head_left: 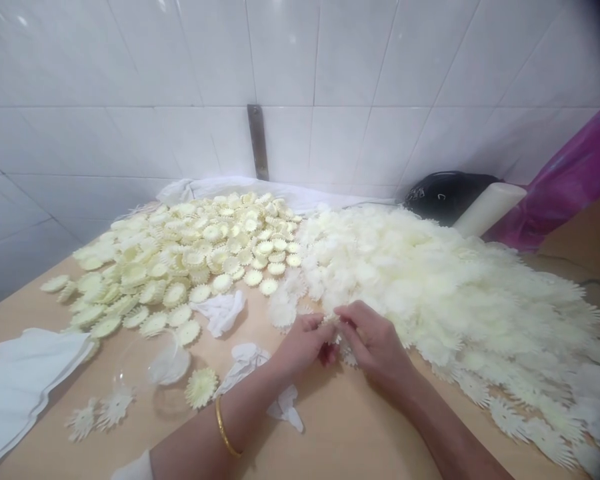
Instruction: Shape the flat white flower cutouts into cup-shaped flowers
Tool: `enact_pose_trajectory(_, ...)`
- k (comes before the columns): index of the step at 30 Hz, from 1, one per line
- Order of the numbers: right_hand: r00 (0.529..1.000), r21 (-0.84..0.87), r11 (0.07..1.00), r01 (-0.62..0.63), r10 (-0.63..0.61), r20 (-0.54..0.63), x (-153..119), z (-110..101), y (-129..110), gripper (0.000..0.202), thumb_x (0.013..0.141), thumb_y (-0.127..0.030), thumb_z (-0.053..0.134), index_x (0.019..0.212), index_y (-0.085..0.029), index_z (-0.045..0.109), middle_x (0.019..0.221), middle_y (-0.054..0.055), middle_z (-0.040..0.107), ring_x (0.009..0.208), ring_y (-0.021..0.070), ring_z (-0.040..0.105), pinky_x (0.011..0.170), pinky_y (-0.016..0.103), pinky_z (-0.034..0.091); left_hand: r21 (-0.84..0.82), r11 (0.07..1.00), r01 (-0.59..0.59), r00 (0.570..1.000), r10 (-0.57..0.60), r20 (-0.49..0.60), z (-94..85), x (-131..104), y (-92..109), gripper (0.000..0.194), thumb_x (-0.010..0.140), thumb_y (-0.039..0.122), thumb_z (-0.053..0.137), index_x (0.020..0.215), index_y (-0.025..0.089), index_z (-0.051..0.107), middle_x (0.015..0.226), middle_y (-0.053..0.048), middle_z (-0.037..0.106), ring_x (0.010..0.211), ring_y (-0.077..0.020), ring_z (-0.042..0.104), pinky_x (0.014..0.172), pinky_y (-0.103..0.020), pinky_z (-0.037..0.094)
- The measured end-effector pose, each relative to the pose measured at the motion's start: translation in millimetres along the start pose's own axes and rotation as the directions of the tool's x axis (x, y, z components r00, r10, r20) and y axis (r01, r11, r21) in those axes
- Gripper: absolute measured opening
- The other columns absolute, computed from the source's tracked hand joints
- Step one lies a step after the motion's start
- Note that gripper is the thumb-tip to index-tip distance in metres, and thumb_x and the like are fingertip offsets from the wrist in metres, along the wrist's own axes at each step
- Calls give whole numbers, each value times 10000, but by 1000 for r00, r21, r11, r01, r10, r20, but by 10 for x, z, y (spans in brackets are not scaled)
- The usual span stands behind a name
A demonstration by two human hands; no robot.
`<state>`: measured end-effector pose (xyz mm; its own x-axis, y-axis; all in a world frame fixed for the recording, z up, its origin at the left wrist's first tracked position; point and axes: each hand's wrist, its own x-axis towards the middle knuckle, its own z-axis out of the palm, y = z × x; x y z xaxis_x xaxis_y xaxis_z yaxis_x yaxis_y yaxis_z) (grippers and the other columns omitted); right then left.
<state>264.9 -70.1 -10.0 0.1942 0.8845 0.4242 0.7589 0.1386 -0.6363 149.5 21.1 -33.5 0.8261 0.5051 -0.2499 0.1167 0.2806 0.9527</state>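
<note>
My left hand [310, 339] and my right hand [373, 337] meet at the front of the heap, fingers pinched on a small pale flower-shaped petal disc [331, 321]. Fingers cover part of the disc. Just beyond and to the right spreads a heap of thin, whitish petal discs [430, 287] with serrated edges. Left of it lies a pile of cupped, pale yellow flower pieces [195, 247]. One yellow flower piece [201, 388] rests alone beside my left forearm. Crumpled white tissue [245, 363] sits partly under that forearm.
A clear round container [166, 367] stands left of my arms, near two loose petal discs [114, 407]. Folded white cloth [27, 380] covers the left table edge. Behind the right heap are a black bag [445, 193], a white roll [490, 208] and purple plastic [565, 180]. A tiled wall [340, 143] closes the back.
</note>
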Motion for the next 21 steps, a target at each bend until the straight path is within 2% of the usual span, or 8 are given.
enact_pose_trajectory(2,1000,23,999,23,-24,16,-2,-1,-9,168,850,-167,359,857,-183,526,781,49,520,669,142,511,597,248,421,20,1000,-13,1000,13,-20,14,-3,-3,170,688,265,532,593,127,507,487,-4,526,383,-63,448,408,-183,335)
enact_pose_trajectory(7,999,47,999,26,-28,28,4,3,25,206,862,-165,342,796,-183,536,765,44,513,662,134,503,595,248,415,-36,999,12,998,-14,-65,44,-9,22,183,652,291,592,705,136,510,515,4,543,373,-70,460,377,-179,324)
enact_pose_trajectory(14,996,18,1000,11,-13,91,-3,-18,46,211,870,-169,340,802,-176,540,743,36,504,642,125,497,584,246,406,-37,999,19,999,-20,-32,13,-54,40,163,641,269,594,678,116,551,536,-26,565,381,-73,462,386,-190,312)
enact_pose_trajectory(18,992,-25,1000,16,-13,123,-6,-38,27,212,865,-169,335,765,-180,521,721,34,510,614,126,491,559,247,396,24,999,26,998,-25,-54,20,-82,53,167,635,272,579,566,139,505,450,5,506,354,-69,421,365,-195,267)
enact_pose_trajectory(21,990,-135,990,38,-19,143,-15,-1,-3,198,847,-147,340,726,-176,494,706,34,498,583,122,467,535,240,382,78,997,22,997,-16,-73,36,-70,66,202,626,258,564,495,153,453,414,24,467,328,-51,359,349,-196,227)
